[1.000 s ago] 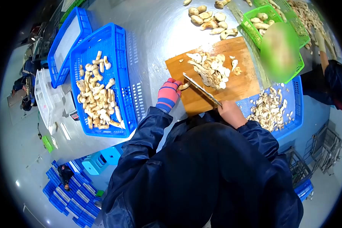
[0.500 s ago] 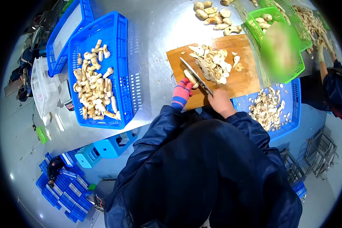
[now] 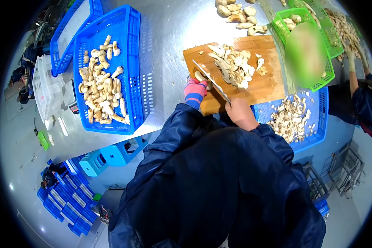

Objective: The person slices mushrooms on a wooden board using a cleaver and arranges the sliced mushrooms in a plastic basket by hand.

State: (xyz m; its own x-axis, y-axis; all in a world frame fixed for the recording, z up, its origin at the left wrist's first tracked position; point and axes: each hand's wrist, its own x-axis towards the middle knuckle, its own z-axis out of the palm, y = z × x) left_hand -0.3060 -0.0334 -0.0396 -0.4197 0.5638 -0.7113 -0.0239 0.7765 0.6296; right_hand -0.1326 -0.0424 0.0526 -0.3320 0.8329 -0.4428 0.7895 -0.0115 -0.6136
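My left hand [image 3: 195, 89], in a pink and blue striped glove, is closed around a pale mushroom [image 3: 200, 76] at the left edge of the wooden cutting board [image 3: 268, 89]. My bare right hand [image 3: 240, 113] grips the handle of a knife [image 3: 211, 80]. Its blade points up and to the left, just right of the mushroom; whether the two touch I cannot tell. Beyond the blade lies a heap of sliced mushrooms [image 3: 233, 66], with a few loose pieces [image 3: 261, 65] to its right. Part of the held mushroom is hidden by my fingers.
A blue crate [image 3: 133, 78] of whole mushrooms stands to the left. At the board's lower right sits a blue crate [image 3: 323, 109] of slices. More mushrooms [image 3: 237, 17] lie behind the board, and green baskets [image 3: 314, 84] stand right. Another person's arm [image 3: 353, 76] reaches in at far right.
My left hand and the mushroom have shifted slightly left, away from the blade. The knife blade has tilted a little more upright. The whole view has moved slightly.
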